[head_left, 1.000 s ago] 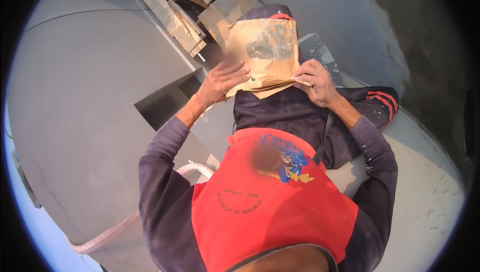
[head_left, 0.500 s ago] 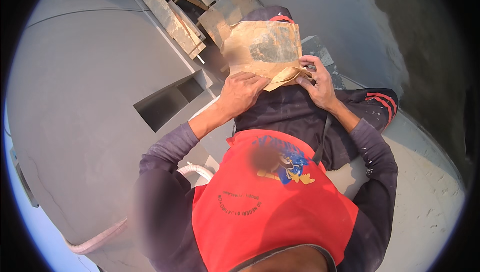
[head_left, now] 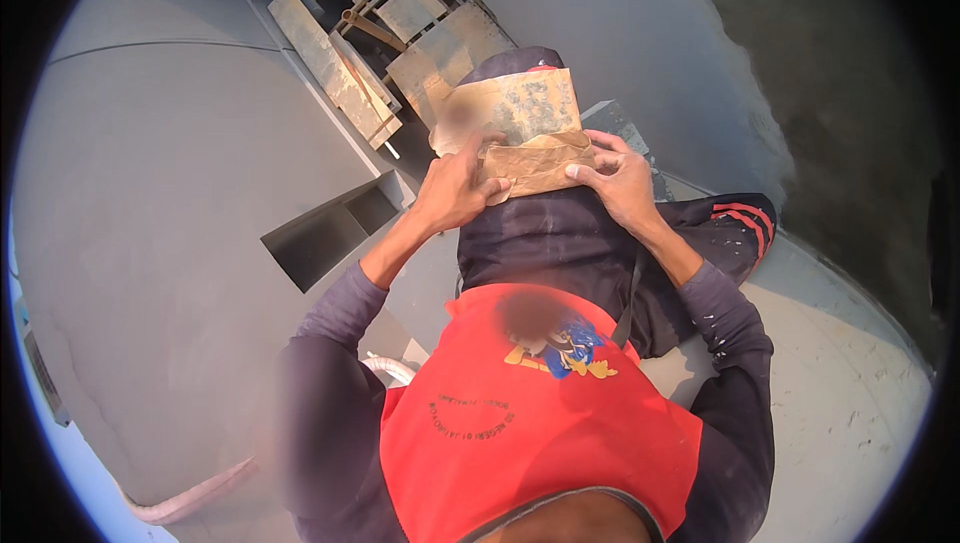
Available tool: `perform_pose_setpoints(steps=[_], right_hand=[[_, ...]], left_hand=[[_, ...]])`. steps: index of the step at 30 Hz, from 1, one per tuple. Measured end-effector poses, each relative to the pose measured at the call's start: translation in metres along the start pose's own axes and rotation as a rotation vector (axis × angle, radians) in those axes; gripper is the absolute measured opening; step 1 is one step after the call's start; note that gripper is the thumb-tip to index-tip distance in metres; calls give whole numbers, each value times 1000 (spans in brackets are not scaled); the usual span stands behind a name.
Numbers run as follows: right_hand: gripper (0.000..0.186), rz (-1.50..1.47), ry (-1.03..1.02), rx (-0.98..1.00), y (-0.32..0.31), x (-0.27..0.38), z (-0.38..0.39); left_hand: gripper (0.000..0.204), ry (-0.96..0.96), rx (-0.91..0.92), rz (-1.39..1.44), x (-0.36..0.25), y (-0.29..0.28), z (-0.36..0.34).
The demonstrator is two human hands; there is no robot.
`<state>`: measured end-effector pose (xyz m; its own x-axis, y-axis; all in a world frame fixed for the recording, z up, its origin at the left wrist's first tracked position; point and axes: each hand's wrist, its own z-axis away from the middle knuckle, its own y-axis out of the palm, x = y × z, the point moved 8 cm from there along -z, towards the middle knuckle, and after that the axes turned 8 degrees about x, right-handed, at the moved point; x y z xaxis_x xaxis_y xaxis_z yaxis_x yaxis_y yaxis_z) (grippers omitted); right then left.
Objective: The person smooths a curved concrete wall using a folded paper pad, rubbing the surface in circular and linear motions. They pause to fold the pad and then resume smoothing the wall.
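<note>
Since half a second ago, the near edge of the kraft paper point(head_left: 522, 111) has come up into a broader, creased flap point(head_left: 540, 165), and the left hand point(head_left: 455, 183) has moved from its near edge toward the flap's left end. In the head view, that hand pinches the left end between thumb and fingers; the right hand point(head_left: 620, 181) grips the right end, thumb on the near face. The paper lies over the dark trousers point(head_left: 545, 233), its grey-stained far part uncovered. The flap seems held from both ends, not yet pressed flat.
</note>
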<state>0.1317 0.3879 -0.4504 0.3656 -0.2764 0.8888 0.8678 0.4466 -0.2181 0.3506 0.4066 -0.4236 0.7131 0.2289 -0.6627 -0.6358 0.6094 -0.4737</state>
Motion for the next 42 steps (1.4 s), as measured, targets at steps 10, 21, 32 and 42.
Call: perform_pose_setpoints(steps=[10,21,32,42], right_hand=[[41,114,-139,59,-3,18,-5],[27,-117,30,-75,-9,-9,-16],[62,-1042,-232,-428,-19,30,3],[59,-928,-188,-249,3,58,9]], left_hand=[[61,74,-103,88,-4,-15,-4],[58,41,-162,-10,-13,-18,-2],[56,384,-162,1151,-62,42,-10],[42,530,-461,1434,-65,7,-44]])
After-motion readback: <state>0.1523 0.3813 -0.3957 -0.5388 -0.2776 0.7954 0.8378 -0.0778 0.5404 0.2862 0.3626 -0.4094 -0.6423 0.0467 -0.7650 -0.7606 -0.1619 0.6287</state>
